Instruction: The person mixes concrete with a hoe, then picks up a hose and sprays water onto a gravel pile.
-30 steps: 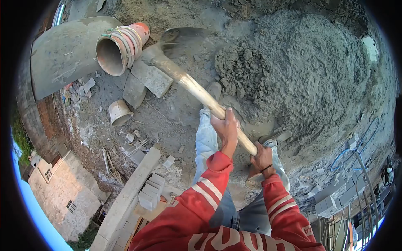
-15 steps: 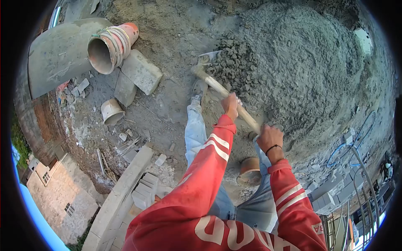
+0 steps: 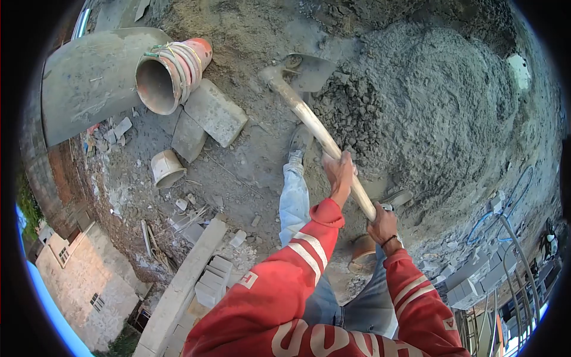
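My left hand (image 3: 339,178) is closed around the middle of the hoe's wooden handle (image 3: 312,125). Lower down, my right hand (image 3: 383,227), with a dark band at the wrist, grips the end of that handle. The hoe's broad metal blade (image 3: 312,72) is at the far end, apparently raised above the ground, beside the left edge of a large grey heap of wet mortar (image 3: 428,107). Dark, crumbly lumps (image 3: 351,116) lie along that edge of the heap. My shoes are on either side of the handle, close to the heap.
Stacked orange-and-white buckets (image 3: 160,80) lie tipped beside concrete blocks (image 3: 217,113). A small bucket (image 3: 168,168) sits at left, and another (image 3: 361,253) stands by my leg. Blue hose (image 3: 514,202), grey blocks (image 3: 476,273) and a concrete kerb (image 3: 184,285) surround the area.
The hoe blade has come up and back from the crumbly edge, and its flat face now shows. Both hands have kept their hold. The whole view has shifted slightly.
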{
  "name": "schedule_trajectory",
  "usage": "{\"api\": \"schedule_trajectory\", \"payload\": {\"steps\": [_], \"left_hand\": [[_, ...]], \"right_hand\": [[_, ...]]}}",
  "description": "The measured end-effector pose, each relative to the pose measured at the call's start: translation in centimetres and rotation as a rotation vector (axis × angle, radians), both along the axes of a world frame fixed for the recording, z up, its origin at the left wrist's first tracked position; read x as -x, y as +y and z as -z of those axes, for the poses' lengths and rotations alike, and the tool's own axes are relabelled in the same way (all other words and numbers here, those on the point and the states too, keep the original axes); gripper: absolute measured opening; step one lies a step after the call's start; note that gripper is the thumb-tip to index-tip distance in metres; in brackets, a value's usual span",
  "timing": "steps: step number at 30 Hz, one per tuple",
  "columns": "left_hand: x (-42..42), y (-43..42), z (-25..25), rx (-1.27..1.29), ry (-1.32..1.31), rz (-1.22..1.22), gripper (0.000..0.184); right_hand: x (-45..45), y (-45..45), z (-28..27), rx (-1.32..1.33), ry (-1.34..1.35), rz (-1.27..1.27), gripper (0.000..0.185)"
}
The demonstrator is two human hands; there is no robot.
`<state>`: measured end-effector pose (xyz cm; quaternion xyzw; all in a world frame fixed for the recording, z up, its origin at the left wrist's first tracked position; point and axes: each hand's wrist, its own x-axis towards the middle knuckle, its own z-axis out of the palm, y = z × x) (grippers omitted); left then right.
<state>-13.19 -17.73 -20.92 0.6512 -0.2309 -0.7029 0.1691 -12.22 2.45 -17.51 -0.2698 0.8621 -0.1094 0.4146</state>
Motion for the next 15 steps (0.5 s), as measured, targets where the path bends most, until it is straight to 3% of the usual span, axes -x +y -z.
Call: {"api": "schedule_trajectory", "payload": {"steps": [3, 6, 7, 8, 10, 11, 13, 15], "left_hand": [[3.0, -11.1, 1.3, 0.297, -0.089, 0.143, 0.021], [4.5, -20.9, 7.6, 0.646, -0.349, 0.363, 0.031], [5.9, -22.7, 6.6, 0.614, -0.377, 0.414, 0.033], [6.2, -24.1, 9.2, 0.615, -0.388, 0.429, 0.033], [6.7, -25.9, 13.7, 0.725, -0.771, 0.603, 0.034], [6.9, -26.0, 14.4, 0.734, -0.777, 0.601, 0.034], [7.2, -23.4, 14.1, 0.452, -0.715, 0.535, 0.033], [5.0, -22.9, 19.5, 0.462, -0.726, 0.542, 0.032]], "right_hand": [[2.4, -12.0, 2.0, 0.220, 0.014, 0.080, 0.038], [5.5, -22.1, 6.6, 0.420, -0.248, 0.193, 0.036], [6.1, -24.8, 8.3, 0.506, -0.252, 0.234, 0.035], [7.1, -27.2, 9.9, 0.421, -0.293, 0.203, 0.034], [7.1, -28.6, 11.7, 0.341, -0.345, 0.173, 0.033], [7.1, -28.5, 12.1, 0.239, -0.311, 0.185, 0.033], [7.8, -26.5, 12.0, 0.094, -0.257, 0.170, 0.034], [8.7, -24.4, 10.4, 0.063, -0.276, 0.131, 0.035]]}}
